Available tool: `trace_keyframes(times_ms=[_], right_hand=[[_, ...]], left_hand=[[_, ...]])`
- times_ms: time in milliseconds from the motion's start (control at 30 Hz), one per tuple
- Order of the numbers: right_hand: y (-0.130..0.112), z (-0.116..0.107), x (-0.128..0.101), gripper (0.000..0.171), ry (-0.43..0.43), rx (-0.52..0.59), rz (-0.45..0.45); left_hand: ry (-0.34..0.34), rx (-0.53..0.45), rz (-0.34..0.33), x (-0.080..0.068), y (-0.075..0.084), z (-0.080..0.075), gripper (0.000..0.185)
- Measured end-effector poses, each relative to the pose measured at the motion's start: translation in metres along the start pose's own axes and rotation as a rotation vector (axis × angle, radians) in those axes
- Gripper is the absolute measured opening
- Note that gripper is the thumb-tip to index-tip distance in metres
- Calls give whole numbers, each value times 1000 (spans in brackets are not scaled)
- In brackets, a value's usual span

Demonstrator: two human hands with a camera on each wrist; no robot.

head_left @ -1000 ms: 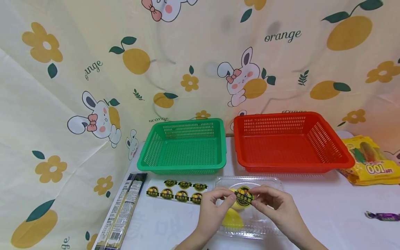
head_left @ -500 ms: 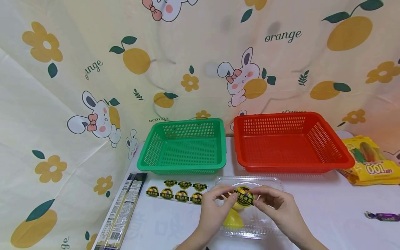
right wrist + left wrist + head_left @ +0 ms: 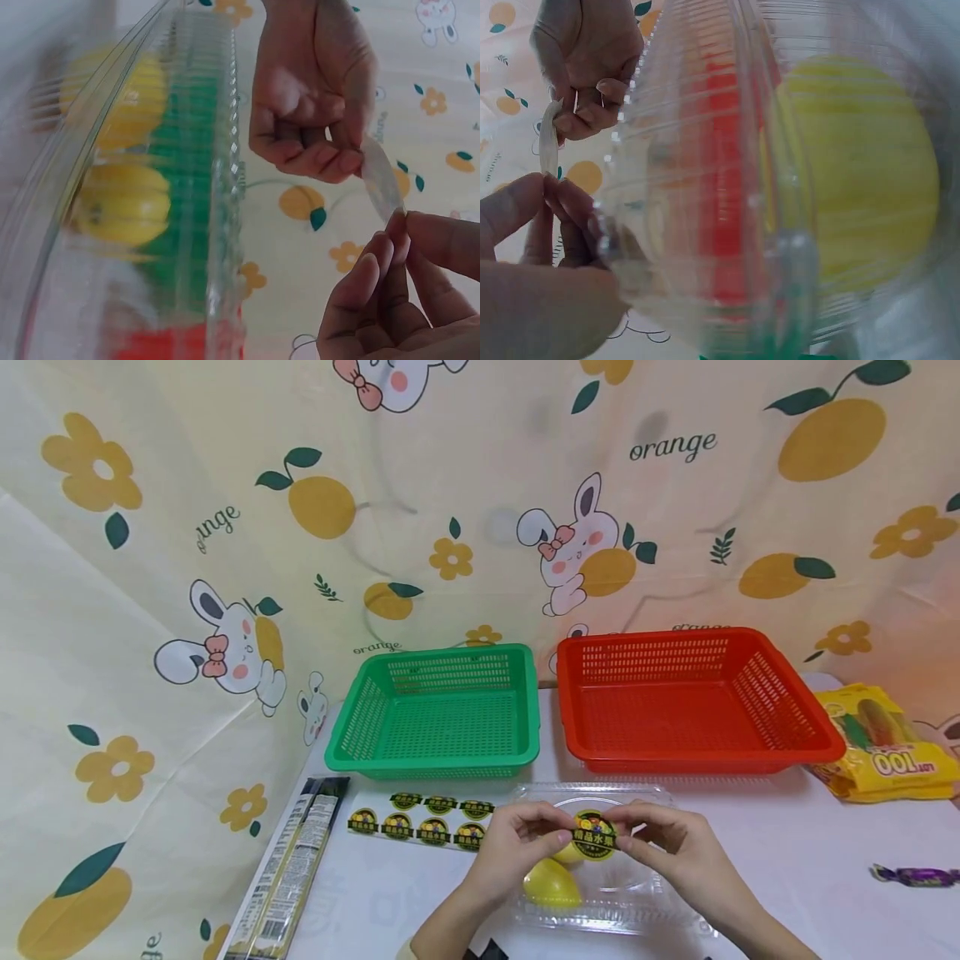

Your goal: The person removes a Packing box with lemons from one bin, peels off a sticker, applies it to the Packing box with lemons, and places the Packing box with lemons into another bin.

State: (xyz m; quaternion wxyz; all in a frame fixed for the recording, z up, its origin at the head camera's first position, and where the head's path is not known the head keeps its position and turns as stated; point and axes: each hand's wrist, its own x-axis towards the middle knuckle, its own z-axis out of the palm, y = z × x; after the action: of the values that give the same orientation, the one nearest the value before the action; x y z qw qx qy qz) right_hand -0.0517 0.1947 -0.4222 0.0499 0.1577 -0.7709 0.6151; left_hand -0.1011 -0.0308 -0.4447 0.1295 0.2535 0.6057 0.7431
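Round sticker (image 3: 594, 837) held just above clear clamshell box (image 3: 660, 906), left hand (image 3: 510, 852) pinching its left edge, right hand (image 3: 675, 852) pinching its right edge. Two yellow lemons (image 3: 551, 885) inside the box. Sticker sheet (image 3: 420, 821) left of box; green basket (image 3: 438, 714) and red basket (image 3: 697, 697) behind box.

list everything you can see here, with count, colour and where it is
green basket: 1, green, back left of table
red basket: 1, red, back right
clear box: 1, transparent, front centre, under the hands
lemons: 2, yellow, inside clear box
round sticker: 1, black-yellow, pinched by both hands
sticker sheet: 1, black-yellow rounds, left of box
long packet: 1, dark, front left
yellow bag: 1, far right
wrapped candy: 1, purple, right edge
left hand: 1
right hand: 1
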Motion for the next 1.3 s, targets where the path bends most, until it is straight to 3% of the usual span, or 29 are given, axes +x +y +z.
trace_keyframes(times_ms=[133,267,433,667,933,1300], right_hand=[[3,-4,2,26,-28,35,38],[9,-7,5,28,-32,-19,-17],[16,-13,9,26,-35,-162,-15],[30,-21,17,25,-111,-281,-45],[42,-28,24,22,-212,-301,-41],[49,-25,30,28,-238,-315,-104]], left_hand=[[-4,6,28,1,-3,0,21],[19,206,49,2,-5,1,16],[-26,399,53,7,-9,-1,14],[-109,595,181,19,-20,-12,12],[-145,656,203,24,-27,-20,14],[-167,682,234,25,-29,-23,13]])
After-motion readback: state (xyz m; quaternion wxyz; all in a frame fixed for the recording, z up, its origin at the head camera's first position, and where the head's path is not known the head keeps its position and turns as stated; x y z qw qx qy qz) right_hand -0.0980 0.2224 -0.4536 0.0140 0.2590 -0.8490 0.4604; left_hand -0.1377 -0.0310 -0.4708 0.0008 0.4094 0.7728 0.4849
